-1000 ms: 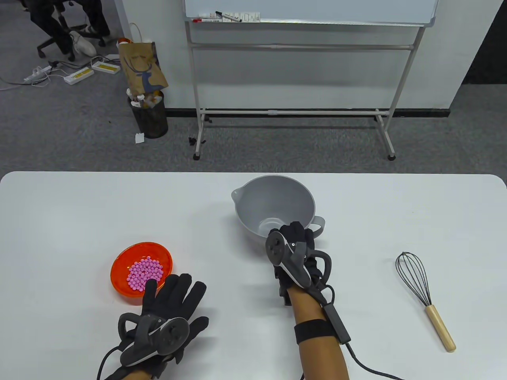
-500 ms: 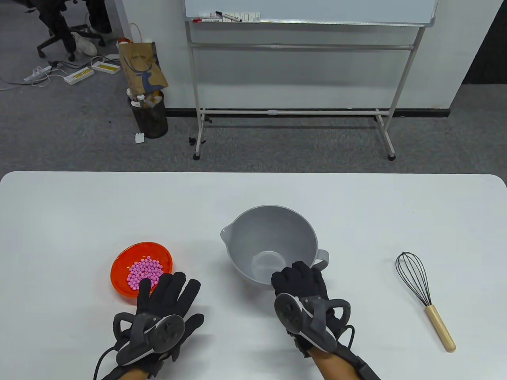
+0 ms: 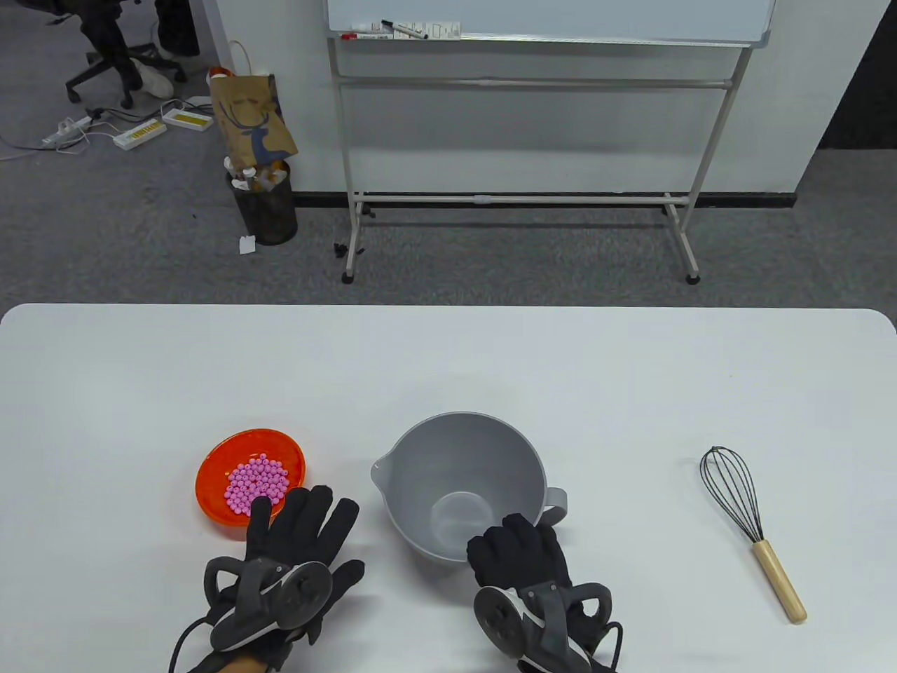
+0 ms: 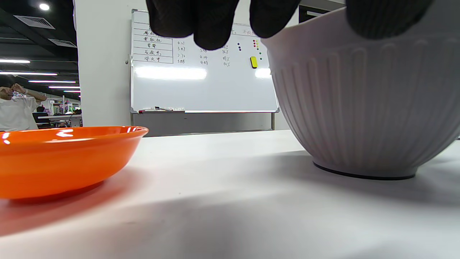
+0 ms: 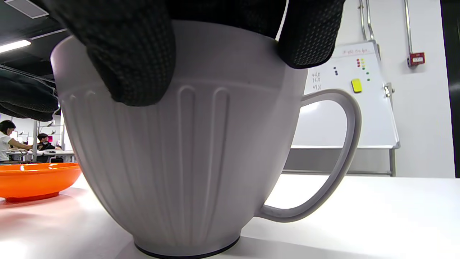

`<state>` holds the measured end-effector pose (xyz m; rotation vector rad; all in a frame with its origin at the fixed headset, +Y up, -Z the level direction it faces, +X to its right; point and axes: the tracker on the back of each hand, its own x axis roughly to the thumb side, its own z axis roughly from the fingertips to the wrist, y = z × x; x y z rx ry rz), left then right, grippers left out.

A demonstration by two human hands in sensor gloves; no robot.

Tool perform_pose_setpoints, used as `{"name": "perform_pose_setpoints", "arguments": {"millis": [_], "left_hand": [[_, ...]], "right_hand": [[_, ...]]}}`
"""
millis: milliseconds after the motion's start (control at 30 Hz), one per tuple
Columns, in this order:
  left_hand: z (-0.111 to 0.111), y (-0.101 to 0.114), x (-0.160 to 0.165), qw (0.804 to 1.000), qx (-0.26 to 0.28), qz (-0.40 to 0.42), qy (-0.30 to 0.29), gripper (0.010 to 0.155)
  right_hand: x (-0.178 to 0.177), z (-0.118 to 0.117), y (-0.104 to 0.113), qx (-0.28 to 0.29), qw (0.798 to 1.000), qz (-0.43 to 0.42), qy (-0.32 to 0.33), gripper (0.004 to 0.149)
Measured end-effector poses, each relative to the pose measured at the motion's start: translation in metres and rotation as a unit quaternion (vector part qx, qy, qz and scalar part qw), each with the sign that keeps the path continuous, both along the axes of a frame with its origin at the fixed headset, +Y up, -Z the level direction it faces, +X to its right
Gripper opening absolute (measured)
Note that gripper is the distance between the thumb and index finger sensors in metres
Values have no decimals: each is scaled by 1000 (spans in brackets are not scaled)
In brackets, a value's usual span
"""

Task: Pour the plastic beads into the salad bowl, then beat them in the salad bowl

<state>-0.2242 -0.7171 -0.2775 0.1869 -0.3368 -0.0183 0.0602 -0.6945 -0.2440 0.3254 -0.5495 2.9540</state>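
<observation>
Whiteboard (image 3: pixel 546 17), bin (image 3: pixel 265 203) and paper bag (image 3: pixel 252 119) behind.

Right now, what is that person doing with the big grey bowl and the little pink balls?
The person's right hand grips the near rim of the grey salad bowl, which stands on the white table. The bowl is empty. The pink beads are all in the orange dish; the left hand lies flat beside it. The whisk lies untouched off to the right. No pouring yet.

pink beads (image 3: pixel 256 482) beside empty grey bowl (image 3: pixel 459 484)
</observation>
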Motion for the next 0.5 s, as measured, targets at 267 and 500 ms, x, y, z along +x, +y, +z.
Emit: {"name": "perform_pose_setpoints", "arguments": {"millis": [267,500], "left_hand": [[0,0,0,1000,-2,3,0,75],[1,2,0,1000,3,7,-2,75]], "right_hand": [[15,0,12,-26,999,-34,3,67],[64,1,22,-32,997,-52,-56,79]]}}
